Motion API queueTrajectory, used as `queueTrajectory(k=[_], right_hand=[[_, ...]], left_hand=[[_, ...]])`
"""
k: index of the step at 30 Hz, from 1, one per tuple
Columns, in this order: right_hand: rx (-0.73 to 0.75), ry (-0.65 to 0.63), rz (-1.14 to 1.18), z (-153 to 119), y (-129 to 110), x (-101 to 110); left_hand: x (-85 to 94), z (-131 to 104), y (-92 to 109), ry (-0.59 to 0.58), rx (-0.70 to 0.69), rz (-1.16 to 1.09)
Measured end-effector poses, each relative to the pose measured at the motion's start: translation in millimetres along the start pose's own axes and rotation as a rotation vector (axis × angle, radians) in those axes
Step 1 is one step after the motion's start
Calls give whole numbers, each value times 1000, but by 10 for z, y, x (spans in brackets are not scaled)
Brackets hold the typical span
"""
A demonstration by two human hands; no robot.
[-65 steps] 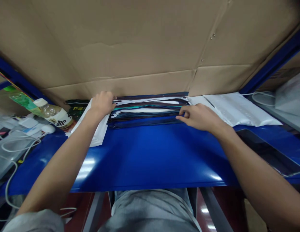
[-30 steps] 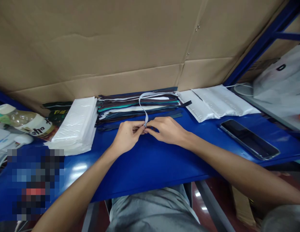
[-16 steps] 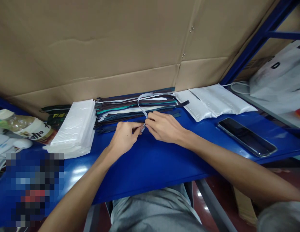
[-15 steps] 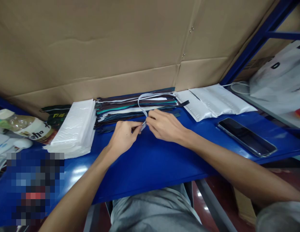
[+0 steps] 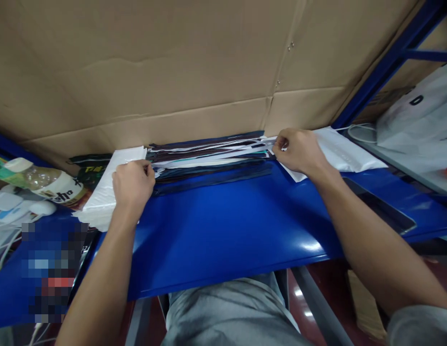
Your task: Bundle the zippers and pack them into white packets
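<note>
A light grey zipper [image 5: 216,155] stretches lengthwise over a pile of flat zippers [image 5: 212,180] in navy, brown, teal and white. My left hand [image 5: 134,185] pinches its left end, above the stack of white padded mailers [image 5: 117,180]. At the other end, my right hand [image 5: 298,151] has its fingers closed on the zipper, in front of the white padded packets [image 5: 347,151]. Both fingertips partly hide the zipper's ends.
A cardboard wall [image 5: 173,67] rises behind the blue table [image 5: 223,230]. To the right, a phone [image 5: 385,209] lies partly behind my forearm. A drink bottle [image 5: 54,185] leans at the left, near a white device [image 5: 14,211]. A white bag [image 5: 421,110] stands beyond the blue frame.
My hands have moved apart from the middle, the left one leftward and the right one rightward. The looped zipper is now drawn out lengthwise over the pile.
</note>
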State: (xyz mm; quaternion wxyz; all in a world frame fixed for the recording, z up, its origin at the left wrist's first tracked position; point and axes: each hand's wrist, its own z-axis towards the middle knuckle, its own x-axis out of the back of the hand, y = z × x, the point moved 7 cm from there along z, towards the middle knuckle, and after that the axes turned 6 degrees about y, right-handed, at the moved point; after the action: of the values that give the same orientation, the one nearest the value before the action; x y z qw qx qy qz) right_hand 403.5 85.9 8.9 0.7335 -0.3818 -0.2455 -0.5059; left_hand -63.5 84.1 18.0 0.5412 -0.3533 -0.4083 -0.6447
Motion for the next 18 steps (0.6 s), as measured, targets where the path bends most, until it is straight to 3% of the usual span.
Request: queueTrajectory(k=[3, 5, 8, 12, 15, 18], right_hand=[[-73, -88, 240, -79, -148, -134], [-77, -171, 411, -155, -320, -229], [-59, -243, 633, -299, -653, -319], [6, -273, 744, -519, -1127, -344], [112, -287, 734, -645, -1387, -321], [185, -288, 721, -699, -1477, -308]], left_hand=[[145, -73, 214, 284, -77, -5], [116, -172, 475, 315, -199, -129], [-70, -352, 855, 160, -277, -309], [-278, -593, 1259, -52, -394, -366], [-330, -657, 1351, -86, -443, -384], [-357, -664, 1352, -102, -482, -408]])
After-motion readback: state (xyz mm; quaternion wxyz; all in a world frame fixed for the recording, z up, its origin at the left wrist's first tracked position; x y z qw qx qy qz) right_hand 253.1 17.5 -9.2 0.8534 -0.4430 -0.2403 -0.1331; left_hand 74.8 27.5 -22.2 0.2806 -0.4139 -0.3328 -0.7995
